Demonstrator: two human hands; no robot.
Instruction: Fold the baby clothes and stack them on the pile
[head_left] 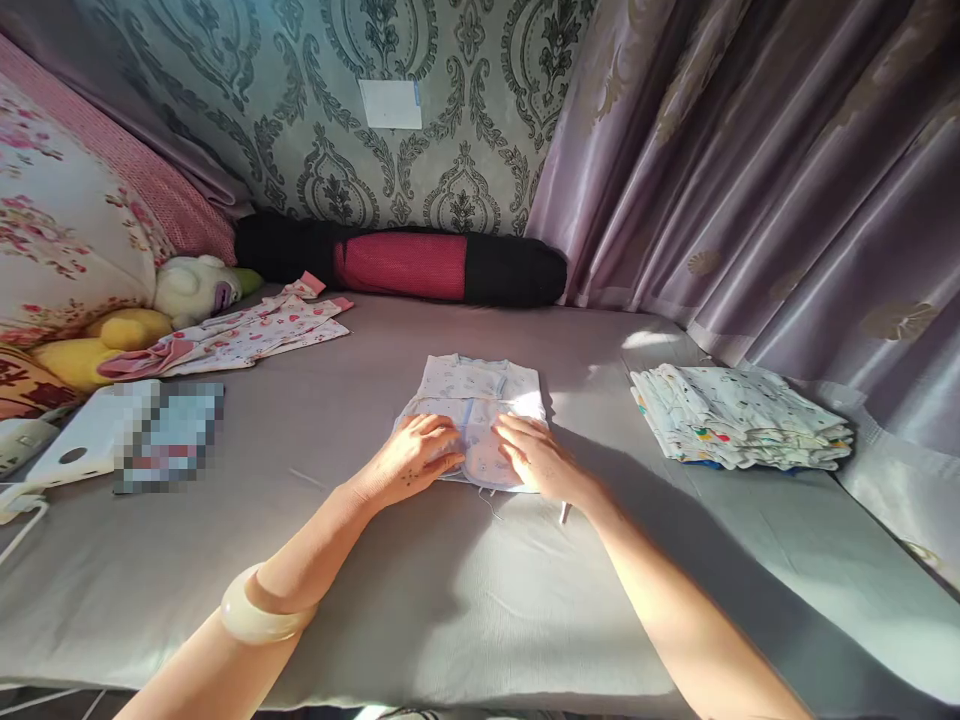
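Observation:
A small white baby garment (484,385) with pale blue trim and a faint print lies folded in the middle of the grey bed sheet (375,600). On its left side rests my left hand (412,455), palm down with fingers stretched out over the cloth. My right hand (538,458) lies flat on the right side, fingers spread towards the middle. Loose ties stick out from the garment's near edge. A pale bangle (259,610) circles my left forearm.
At the right sits a stack of folded printed cloths (742,410). A pink-and-white child's garment (247,335), plush toys (191,290), a white device (97,425) and a blurred-out flat object (176,430) lie left. A black-and-red bolster (405,265) lines the back, near curtains (675,150).

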